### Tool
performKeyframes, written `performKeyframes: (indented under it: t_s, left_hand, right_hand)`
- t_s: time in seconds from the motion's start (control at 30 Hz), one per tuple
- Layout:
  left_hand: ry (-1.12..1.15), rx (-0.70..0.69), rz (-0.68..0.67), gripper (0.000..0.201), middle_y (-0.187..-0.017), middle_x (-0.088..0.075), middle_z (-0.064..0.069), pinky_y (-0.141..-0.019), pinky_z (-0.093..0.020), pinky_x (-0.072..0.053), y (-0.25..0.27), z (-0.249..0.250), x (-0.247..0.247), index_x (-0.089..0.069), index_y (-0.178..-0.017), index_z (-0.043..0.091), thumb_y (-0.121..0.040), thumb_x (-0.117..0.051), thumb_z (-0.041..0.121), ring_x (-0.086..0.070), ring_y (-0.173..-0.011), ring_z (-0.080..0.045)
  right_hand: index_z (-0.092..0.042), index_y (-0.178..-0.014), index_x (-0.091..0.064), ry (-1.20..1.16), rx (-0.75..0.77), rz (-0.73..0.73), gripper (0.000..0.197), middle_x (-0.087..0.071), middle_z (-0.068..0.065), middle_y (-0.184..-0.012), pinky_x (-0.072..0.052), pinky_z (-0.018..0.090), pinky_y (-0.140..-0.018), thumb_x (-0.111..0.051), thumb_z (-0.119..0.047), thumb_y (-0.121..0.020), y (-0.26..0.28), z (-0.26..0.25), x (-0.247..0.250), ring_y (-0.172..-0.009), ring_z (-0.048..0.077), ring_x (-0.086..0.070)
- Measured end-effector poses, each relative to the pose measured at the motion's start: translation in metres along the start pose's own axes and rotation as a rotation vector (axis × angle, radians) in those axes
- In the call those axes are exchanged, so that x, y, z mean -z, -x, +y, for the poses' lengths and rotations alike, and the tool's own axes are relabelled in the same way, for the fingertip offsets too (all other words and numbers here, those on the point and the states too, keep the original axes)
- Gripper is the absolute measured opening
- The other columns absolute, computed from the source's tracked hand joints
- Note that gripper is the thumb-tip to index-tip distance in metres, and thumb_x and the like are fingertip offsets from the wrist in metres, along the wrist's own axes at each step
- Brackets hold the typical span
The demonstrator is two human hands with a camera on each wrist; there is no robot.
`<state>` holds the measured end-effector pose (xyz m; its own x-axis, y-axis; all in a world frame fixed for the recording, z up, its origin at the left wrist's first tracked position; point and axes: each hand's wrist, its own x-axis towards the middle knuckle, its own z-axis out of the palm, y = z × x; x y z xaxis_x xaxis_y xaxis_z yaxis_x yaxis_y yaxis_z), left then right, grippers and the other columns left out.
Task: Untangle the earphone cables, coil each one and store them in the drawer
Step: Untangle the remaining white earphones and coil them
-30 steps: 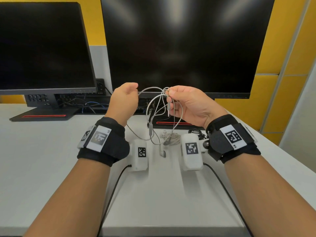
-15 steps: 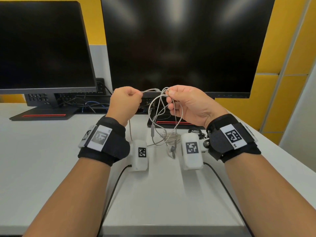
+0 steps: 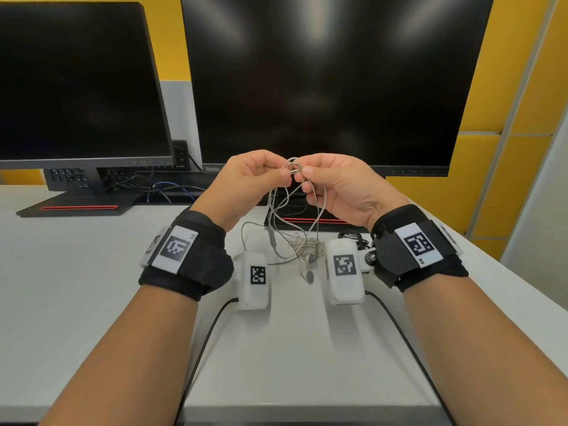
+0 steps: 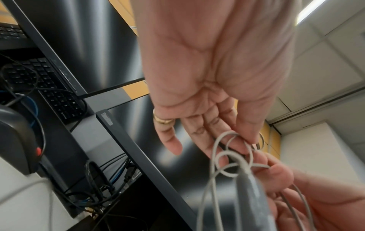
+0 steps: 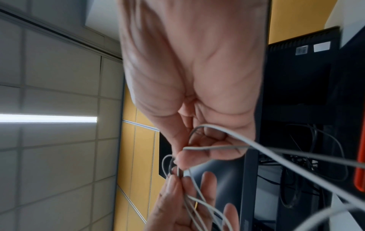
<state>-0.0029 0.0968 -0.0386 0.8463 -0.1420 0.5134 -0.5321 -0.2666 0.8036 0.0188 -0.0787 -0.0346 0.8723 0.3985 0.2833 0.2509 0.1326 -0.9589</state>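
A grey earphone cable (image 3: 294, 207) hangs in tangled loops from both hands, raised above the white desk (image 3: 92, 272) in front of the middle monitor. My left hand (image 3: 255, 176) and right hand (image 3: 325, 179) meet fingertip to fingertip and each pinches the cable's top loops (image 3: 293, 167). In the left wrist view the left thumb and fingers pinch the grey cable (image 4: 233, 157). The right thumb and forefinger also pinch the grey cable (image 5: 213, 148). Its earbuds (image 3: 310, 265) dangle onto a second, pale earphone bundle (image 3: 302, 244) on the desk. A black earphone cable (image 3: 353, 236) lies by my right wrist.
Two dark monitors (image 3: 322, 81) stand close behind the hands, each on a base with a red stripe (image 3: 78, 207). Loose black and blue cables (image 3: 163, 189) and a keyboard (image 4: 45, 87) sit under the left monitor. No drawer is in view.
My left hand has moved right until its fingertips meet the right hand's at the cable's top loops. The stretch of cable between the hands is gone and the loops hang lower.
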Motion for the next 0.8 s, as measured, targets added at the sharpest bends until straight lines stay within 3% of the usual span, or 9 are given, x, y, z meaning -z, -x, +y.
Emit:
performKeyframes:
  t_s: [0.13,0.27,0.47,0.57,0.63,0.7,0.8]
  left_hand:
    - [-0.006,0.008,0.041,0.005,-0.093,-0.07,-0.005,-0.069,-0.01,-0.048,-0.001,-0.002,0.0,-0.065,-0.093,0.017,-0.092,-0.06,0.014,-0.065,-0.079,0.0]
    - [0.033,0.063,0.012,0.009,-0.086,-0.068,-0.002,-0.076,-0.021,-0.053,-0.001,-0.001,-0.003,-0.063,-0.092,0.015,-0.095,-0.055,0.012,-0.066,-0.078,-0.005]
    - [0.054,0.123,0.034,0.01,-0.076,-0.062,-0.002,-0.061,-0.017,-0.052,-0.001,-0.001,-0.003,-0.065,-0.091,0.007,-0.094,-0.055,0.008,-0.059,-0.061,-0.003]
    - [0.149,0.174,-0.045,0.014,-0.075,-0.06,-0.003,-0.058,-0.018,-0.049,0.001,0.003,-0.002,-0.065,-0.086,0.008,-0.094,-0.054,0.009,-0.056,-0.061,-0.006]
    - [0.208,0.191,-0.077,0.014,-0.073,-0.06,-0.003,-0.057,-0.017,-0.05,0.003,0.006,-0.001,-0.065,-0.086,0.007,-0.094,-0.054,0.009,-0.056,-0.06,-0.006]
    - [0.233,0.187,-0.089,0.014,-0.072,-0.06,-0.003,-0.057,-0.016,-0.051,0.003,0.006,-0.001,-0.065,-0.087,0.006,-0.095,-0.054,0.008,-0.058,-0.06,-0.006]
    - [0.208,0.178,-0.085,0.013,-0.072,-0.061,-0.003,-0.057,-0.018,-0.052,0.003,0.004,-0.002,-0.067,-0.091,0.008,-0.095,-0.056,0.011,-0.059,-0.06,-0.008]
  right_hand:
    - [-0.004,-0.108,-0.066,0.007,-0.046,0.007,0.02,-0.066,0.002,-0.076,-0.05,0.021,-0.063,-0.05,-0.002,-0.098,0.0,-0.001,-0.001,-0.062,0.007,-0.058]
    - [-0.009,-0.102,-0.066,0.085,-0.073,0.021,0.017,-0.062,0.002,-0.076,-0.047,0.02,-0.059,-0.05,-0.004,-0.098,0.0,-0.002,-0.003,-0.06,0.007,-0.055]
    - [-0.015,-0.092,-0.068,0.184,-0.013,0.011,0.012,-0.061,-0.003,-0.071,-0.042,0.021,-0.058,-0.06,-0.007,-0.093,0.001,-0.001,-0.003,-0.059,0.007,-0.05]
    - [-0.022,-0.088,-0.069,0.358,0.024,0.116,0.007,-0.066,-0.002,-0.083,-0.043,0.025,-0.067,-0.066,-0.016,-0.091,0.0,0.001,-0.006,-0.075,0.009,-0.057]
    - [-0.023,-0.087,-0.068,0.392,0.064,0.145,0.006,-0.067,0.001,-0.091,-0.046,0.017,-0.065,-0.066,-0.017,-0.09,0.001,0.0,-0.008,-0.079,0.004,-0.06]
    - [-0.019,-0.087,-0.067,0.391,0.107,0.157,0.007,-0.066,0.001,-0.089,-0.044,0.006,-0.054,-0.065,-0.013,-0.09,0.002,-0.001,-0.01,-0.073,-0.001,-0.06]
    - [-0.014,-0.088,-0.065,0.403,0.112,0.18,0.008,-0.065,0.004,-0.088,-0.043,0.005,-0.05,-0.06,-0.009,-0.092,0.001,-0.002,-0.011,-0.075,0.006,-0.06]
